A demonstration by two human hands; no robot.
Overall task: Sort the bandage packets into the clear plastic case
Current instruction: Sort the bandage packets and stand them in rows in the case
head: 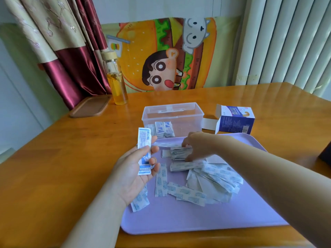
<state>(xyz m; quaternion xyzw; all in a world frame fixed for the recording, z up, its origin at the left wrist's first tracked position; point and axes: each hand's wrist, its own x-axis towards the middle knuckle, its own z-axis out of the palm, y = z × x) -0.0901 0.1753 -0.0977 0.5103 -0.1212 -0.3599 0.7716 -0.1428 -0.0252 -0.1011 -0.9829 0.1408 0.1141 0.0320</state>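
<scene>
Under my right hand [197, 145], part of the small stack [180, 152] is hidden, so I cannot count its packets. The thumb on the far side and the fingers on the near side curl round it. It lies flat on the purple tray [179, 219] with its long axis running left to right. My left hand [133, 169] is palm up over the tray's left edge, thumb and bent fingertips pinching the held packets [144, 147]. These stand nearly upright, long axis pointing away from me. Their upper half sticks out above the fingers and the lower end rests against the palm. Loose packets [211, 178] fan across the tray near the right hand at mixed angles; a few by my left wrist are partly covered. Just beyond the tray stands the clear case [172, 113], lid off, with sorted packets [163, 129] showing blurred through its front wall at the left.
</scene>
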